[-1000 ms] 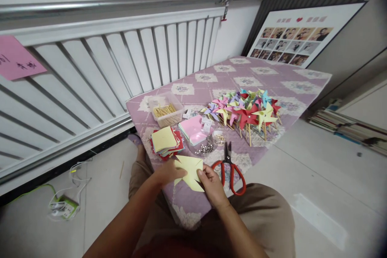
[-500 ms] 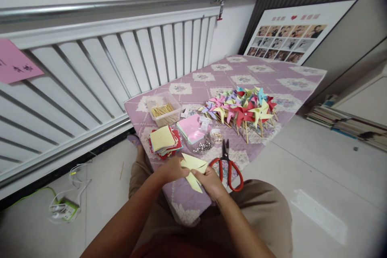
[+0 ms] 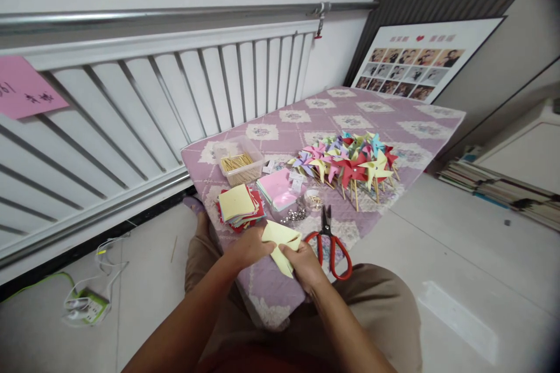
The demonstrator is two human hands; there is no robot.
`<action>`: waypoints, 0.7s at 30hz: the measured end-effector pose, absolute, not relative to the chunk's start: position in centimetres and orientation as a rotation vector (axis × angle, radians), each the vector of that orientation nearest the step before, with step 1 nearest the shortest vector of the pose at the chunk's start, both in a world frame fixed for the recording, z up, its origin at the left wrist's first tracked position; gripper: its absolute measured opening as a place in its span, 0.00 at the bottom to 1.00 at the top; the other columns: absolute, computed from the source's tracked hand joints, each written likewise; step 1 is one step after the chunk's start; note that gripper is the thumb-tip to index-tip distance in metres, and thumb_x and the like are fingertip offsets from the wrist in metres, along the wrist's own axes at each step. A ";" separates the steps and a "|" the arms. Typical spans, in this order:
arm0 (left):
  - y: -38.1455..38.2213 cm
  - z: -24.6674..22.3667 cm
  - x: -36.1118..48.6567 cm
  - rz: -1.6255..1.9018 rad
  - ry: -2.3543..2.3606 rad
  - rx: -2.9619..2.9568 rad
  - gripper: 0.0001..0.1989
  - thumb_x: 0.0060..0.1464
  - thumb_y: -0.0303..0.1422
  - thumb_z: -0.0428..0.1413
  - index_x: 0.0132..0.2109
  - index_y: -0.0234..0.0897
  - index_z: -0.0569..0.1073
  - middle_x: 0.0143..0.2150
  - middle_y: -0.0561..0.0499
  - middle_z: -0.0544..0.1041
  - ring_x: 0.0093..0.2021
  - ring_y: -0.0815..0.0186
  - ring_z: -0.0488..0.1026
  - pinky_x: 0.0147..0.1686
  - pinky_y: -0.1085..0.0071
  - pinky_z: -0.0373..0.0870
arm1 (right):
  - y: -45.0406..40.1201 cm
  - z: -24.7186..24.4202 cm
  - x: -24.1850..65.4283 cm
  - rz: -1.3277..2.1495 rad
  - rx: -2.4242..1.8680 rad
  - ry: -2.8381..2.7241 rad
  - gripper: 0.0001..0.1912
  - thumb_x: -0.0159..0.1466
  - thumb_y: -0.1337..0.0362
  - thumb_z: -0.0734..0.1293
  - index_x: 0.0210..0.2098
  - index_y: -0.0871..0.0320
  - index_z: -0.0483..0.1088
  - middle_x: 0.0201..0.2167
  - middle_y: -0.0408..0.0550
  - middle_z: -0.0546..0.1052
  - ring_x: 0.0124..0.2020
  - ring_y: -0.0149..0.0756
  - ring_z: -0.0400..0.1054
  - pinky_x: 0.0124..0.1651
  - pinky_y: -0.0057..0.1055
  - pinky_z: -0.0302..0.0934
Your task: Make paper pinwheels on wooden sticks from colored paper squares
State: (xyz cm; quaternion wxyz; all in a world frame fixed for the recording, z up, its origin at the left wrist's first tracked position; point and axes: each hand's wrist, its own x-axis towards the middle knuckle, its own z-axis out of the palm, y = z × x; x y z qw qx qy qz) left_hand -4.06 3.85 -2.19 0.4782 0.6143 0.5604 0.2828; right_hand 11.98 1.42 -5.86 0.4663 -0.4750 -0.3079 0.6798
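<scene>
Between my two hands is a pale yellow paper pinwheel [image 3: 280,236], its cut corners partly folded toward the middle. My left hand [image 3: 254,246] pinches its left side, thumb near the centre. On the other side my right hand [image 3: 303,261] grips the paper, its thumb also pressing close to the centre. Red-handled scissors [image 3: 327,242] lie just right of my right hand, blades pointing away. A stack of coloured paper squares [image 3: 238,203], yellow on top, sits beyond my left hand. Small metal fasteners [image 3: 294,214] lie in a clear container ahead of the pinwheel.
Finished pinwheels [image 3: 356,166] on sticks are heaped on the flowered tablecloth [image 3: 321,104]. A clear plastic box [image 3: 240,162] holds wooden sticks. Pink paper squares [image 3: 277,188] and a small round tub [image 3: 312,199] stand nearby. A white radiator [image 3: 227,81] runs along the left; a power strip [image 3: 93,306] lies on the floor.
The lower left edge of the yellow paper looks drawn further in toward its centre. Both hands keep their hold, and the camera view has tilted up slightly.
</scene>
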 end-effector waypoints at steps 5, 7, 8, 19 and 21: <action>2.0 -3.1 -3.9 1.051 1.487 1.147 0.11 0.51 0.37 0.51 0.41 0.37 0.68 0.31 0.54 0.71 0.29 0.69 0.67 0.29 0.74 0.63 | 1.6 -5.4 11.3 1.590 -1.168 -0.618 0.15 0.47 0.59 0.75 0.33 0.59 0.76 0.28 0.49 0.83 0.25 0.42 0.76 0.30 0.35 0.68; 0.2 -3.7 -3.4 1.091 1.514 1.030 0.11 0.53 0.40 0.50 0.38 0.37 0.66 0.28 0.56 0.67 0.26 0.70 0.64 0.26 0.75 0.61 | 1.5 -5.1 10.9 1.558 -1.166 -0.589 0.16 0.47 0.59 0.75 0.34 0.59 0.75 0.28 0.49 0.83 0.26 0.42 0.76 0.30 0.34 0.69; -0.7 -3.9 -3.0 1.085 1.496 0.909 0.10 0.51 0.40 0.53 0.36 0.37 0.66 0.27 0.57 0.66 0.25 0.71 0.63 0.26 0.75 0.61 | 1.5 -4.9 10.7 1.545 -1.164 -0.583 0.16 0.47 0.59 0.75 0.34 0.59 0.75 0.28 0.48 0.82 0.26 0.41 0.76 0.30 0.34 0.68; -1.6 -2.8 -1.7 1.195 1.089 0.490 0.25 0.39 0.46 0.65 0.41 0.34 0.74 0.33 0.51 0.76 0.31 0.68 0.71 0.30 0.74 0.65 | 0.5 -3.0 8.3 1.510 -1.159 -0.642 0.18 0.49 0.58 0.75 0.36 0.61 0.75 0.29 0.49 0.82 0.25 0.39 0.74 0.29 0.32 0.67; -1.3 -2.4 -1.5 1.228 1.035 0.464 0.25 0.38 0.45 0.66 0.41 0.33 0.75 0.31 0.50 0.77 0.29 0.68 0.71 0.30 0.72 0.66 | 0.3 -2.6 8.0 1.518 -1.159 -0.648 0.17 0.49 0.58 0.75 0.35 0.61 0.76 0.29 0.49 0.82 0.25 0.39 0.74 0.30 0.32 0.68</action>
